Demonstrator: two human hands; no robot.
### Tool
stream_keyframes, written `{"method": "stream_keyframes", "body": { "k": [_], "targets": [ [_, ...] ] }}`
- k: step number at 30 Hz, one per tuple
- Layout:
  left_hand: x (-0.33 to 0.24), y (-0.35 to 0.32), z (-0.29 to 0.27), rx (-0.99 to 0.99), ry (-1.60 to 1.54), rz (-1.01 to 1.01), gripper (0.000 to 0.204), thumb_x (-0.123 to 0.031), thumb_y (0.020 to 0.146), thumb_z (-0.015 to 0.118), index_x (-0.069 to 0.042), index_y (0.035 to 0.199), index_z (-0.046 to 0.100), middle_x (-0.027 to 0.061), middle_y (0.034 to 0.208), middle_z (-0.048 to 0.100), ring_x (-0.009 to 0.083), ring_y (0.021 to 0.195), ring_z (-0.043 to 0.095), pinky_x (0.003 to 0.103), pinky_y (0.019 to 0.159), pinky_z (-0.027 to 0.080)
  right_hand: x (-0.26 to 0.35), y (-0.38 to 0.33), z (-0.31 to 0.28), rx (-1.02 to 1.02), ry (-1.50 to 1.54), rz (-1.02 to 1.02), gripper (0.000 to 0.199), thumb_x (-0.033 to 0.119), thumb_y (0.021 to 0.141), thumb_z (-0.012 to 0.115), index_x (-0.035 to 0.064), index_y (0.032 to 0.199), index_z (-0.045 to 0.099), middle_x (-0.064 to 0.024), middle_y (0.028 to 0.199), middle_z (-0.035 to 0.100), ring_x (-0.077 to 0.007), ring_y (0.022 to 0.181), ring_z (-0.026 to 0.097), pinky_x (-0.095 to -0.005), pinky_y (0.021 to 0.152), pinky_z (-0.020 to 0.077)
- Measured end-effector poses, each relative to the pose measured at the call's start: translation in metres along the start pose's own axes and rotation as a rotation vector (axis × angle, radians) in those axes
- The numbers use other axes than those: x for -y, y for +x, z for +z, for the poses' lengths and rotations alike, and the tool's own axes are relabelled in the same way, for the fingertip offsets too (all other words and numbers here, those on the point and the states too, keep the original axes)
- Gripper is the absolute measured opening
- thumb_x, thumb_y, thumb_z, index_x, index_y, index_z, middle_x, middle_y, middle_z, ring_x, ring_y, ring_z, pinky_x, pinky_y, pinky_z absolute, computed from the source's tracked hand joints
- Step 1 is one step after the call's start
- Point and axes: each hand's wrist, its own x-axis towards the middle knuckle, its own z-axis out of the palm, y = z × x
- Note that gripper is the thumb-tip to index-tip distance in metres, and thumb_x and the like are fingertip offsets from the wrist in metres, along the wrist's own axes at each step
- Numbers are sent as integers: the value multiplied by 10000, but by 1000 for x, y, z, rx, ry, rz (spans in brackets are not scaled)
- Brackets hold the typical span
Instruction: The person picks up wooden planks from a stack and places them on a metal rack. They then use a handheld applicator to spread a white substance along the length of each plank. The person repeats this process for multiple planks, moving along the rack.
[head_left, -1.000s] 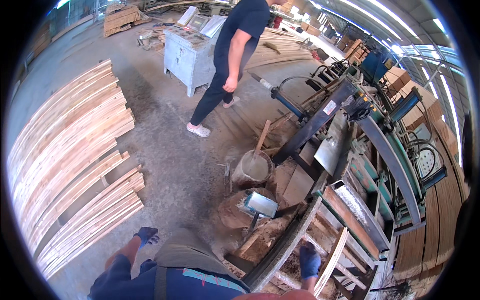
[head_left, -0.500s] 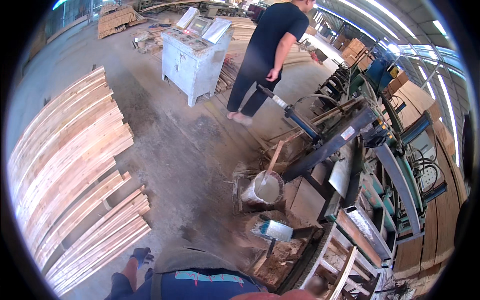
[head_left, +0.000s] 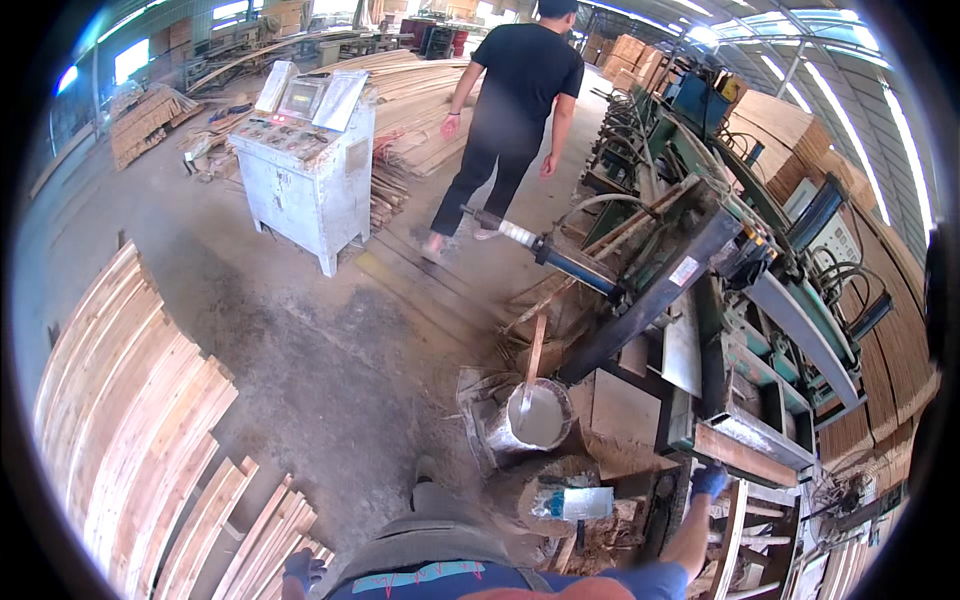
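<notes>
Near left, gloved left hand [head_left: 303,570] low beside stacked wooden slats [head_left: 250,520]; grip not discernible, nothing visibly held. Near right, gloved right hand [head_left: 708,481] closed on the edge of a wooden board [head_left: 745,455] at the green machine [head_left: 760,300]. Between them, bucket [head_left: 535,418] of pale liquid with a stick. Farther off, grey control cabinet [head_left: 310,150] and a person in black [head_left: 515,110].

A long pale wooden slat [head_left: 727,520] stands nearly upright in the green machine's frame, just beside the gloved right hand [head_left: 708,481]. Stacked light wooden boards [head_left: 262,525] lie flat near the gloved left hand [head_left: 301,569].
</notes>
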Motion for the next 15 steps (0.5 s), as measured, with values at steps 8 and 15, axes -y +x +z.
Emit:
{"method": "stream_keyframes", "body": {
  "k": [8, 15],
  "targets": [
    [-84, 17, 75, 30, -20, 42, 350, -377, 897, 521, -102, 1113, 539, 165, 896, 679, 290, 556, 602, 413, 500, 444, 182, 36, 59, 521, -203, -249, 258, 257, 894, 512, 149, 1090, 641, -89, 904, 683, -226, 724, 665, -364, 574, 523],
    [-177, 61, 82, 53, -59, 13, 355, -399, 898, 534, -109, 1102, 550, 141, 849, 659, 269, 557, 595, 387, 496, 438, 363, -64, 167, 1307, 225, -47, 313, 321, 980, 432, 87, 1086, 609, -145, 943, 699, -226, 622, 646, -326, 469, 476]
  ]
}}
